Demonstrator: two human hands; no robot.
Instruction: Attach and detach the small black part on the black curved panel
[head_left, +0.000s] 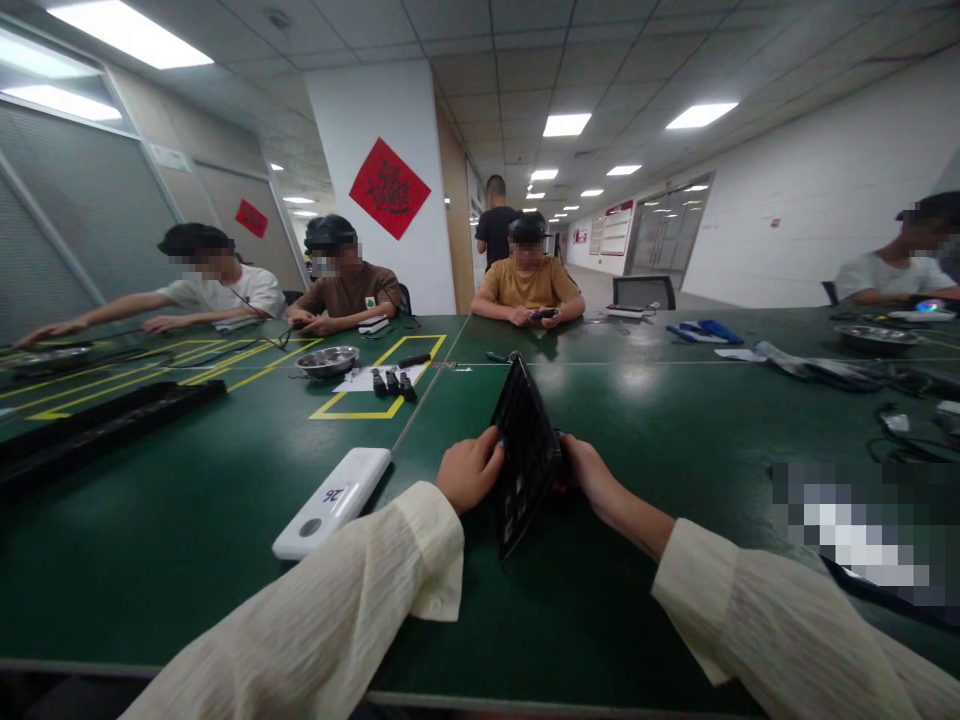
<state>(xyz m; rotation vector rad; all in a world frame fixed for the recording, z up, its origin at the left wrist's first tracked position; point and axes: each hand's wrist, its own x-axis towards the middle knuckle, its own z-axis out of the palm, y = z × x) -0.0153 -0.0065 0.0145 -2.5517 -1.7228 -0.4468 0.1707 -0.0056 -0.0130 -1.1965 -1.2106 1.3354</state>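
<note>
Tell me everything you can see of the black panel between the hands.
The black panel is a thin, flat, rectangular piece, apparently dark plastic, with rows of small cells on its left face. It stands on edge, seen almost end-on, leaning slightly, its lower end at the green table; contact there is unclear. The left hand clasps its left face; the right hand holds the opposite side. Nothing else touches it.

Glossy green table (225, 520), shiny metal bowl (328, 360), smooth white plastic power bank (332, 502).
</note>
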